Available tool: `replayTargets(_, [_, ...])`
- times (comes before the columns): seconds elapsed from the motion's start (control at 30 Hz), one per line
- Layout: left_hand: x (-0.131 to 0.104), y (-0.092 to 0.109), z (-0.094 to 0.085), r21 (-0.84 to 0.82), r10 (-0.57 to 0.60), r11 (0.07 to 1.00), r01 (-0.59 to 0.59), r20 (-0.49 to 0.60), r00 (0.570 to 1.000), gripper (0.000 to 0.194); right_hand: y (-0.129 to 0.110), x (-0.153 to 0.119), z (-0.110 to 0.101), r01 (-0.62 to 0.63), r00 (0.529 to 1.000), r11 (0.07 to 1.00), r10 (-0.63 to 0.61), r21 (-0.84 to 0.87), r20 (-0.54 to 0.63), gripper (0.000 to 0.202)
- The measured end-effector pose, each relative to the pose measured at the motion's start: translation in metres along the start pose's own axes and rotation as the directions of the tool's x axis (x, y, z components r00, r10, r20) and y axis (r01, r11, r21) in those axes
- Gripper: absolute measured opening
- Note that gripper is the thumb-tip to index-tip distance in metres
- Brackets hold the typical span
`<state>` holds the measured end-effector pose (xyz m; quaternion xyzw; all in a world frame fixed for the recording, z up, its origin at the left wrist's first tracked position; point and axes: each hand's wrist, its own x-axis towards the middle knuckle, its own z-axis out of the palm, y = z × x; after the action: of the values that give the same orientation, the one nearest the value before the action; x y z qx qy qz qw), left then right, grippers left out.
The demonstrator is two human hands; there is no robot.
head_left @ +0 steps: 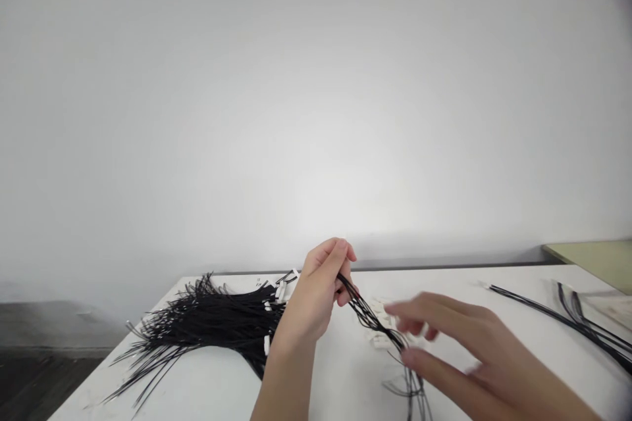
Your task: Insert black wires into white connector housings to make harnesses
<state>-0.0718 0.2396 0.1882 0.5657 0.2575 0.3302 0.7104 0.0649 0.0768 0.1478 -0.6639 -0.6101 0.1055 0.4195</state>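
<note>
My left hand (pixel 323 293) is closed around one end of a bundle of thin black wires (pixel 368 314), just above the table. The bundle slants down to the right from my fingers, and its strands loosen toward the lower edge of the view. My right hand (pixel 459 342) is slightly blurred, with thumb and fingers spread on either side of the lower wires. Its thumb tip is close to them; whether it touches I cannot tell. Behind the bundle lie small whitish pieces (pixel 381 341), too blurred to name.
A large pile of black wires (pixel 212 319) with white connectors (pixel 280 291) covers the left of the white table (pixel 207 381). More black wires (pixel 553 312) lie at the right. A pale greenish surface (pixel 592 256) adjoins the far right corner. A plain wall (pixel 316 92) rises behind.
</note>
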Motion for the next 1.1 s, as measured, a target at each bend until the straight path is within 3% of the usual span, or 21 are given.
replayTargets(0.13, [0.002,-0.007,0.013,-0.128,-0.050,0.990,0.057,0.054,0.997,0.038,-0.019,0.030,0.022,-0.077,0.991,0.997,0.078,-0.021,0.104,0.015])
replayTargets(0.33, [0.005,-0.013,0.024,-0.096,-0.027,0.995,0.032,0.050,0.998,0.037,-0.015,0.030,0.031,-0.099,0.995,0.992,0.096,-0.074,-0.041,0.026])
replayTargets(0.43, [0.002,-0.012,0.024,-0.059,-0.054,0.996,0.059,0.082,0.995,0.037,-0.015,0.027,0.020,-0.124,0.991,0.992,0.124,0.018,-0.045,0.030])
replayTargets(0.6, [-0.006,-0.006,0.021,-0.011,-0.120,0.992,0.124,0.175,0.977,0.038,-0.012,0.025,-0.011,-0.312,0.932,0.874,0.204,0.374,0.301,0.034])
replayTargets(0.7, [-0.006,-0.001,0.012,0.008,-0.109,0.994,0.109,0.164,0.981,0.038,-0.001,0.022,-0.033,-0.372,0.898,0.825,0.203,0.426,0.390,0.038])
replayTargets(0.8, [-0.004,0.006,-0.001,0.021,-0.074,0.997,0.072,0.107,0.992,0.037,0.012,0.017,-0.053,-0.362,0.868,0.848,0.156,0.386,0.472,0.038])
replayTargets(0.93, [-0.006,0.015,-0.015,0.091,-0.031,0.995,0.028,0.036,0.999,0.039,0.023,0.011,-0.068,-0.323,0.846,0.938,0.225,0.129,0.484,0.034])
replayTargets(1.03, [-0.010,0.020,-0.023,0.138,0.009,0.990,-0.005,-0.031,0.999,0.042,0.027,0.006,-0.073,-0.254,0.865,0.967,0.215,0.027,0.454,0.034])
replayTargets(1.1, [-0.014,0.023,-0.030,0.170,0.039,0.985,-0.028,-0.062,0.997,0.043,0.027,0.002,-0.077,-0.194,0.907,0.981,0.179,0.000,0.381,0.033])
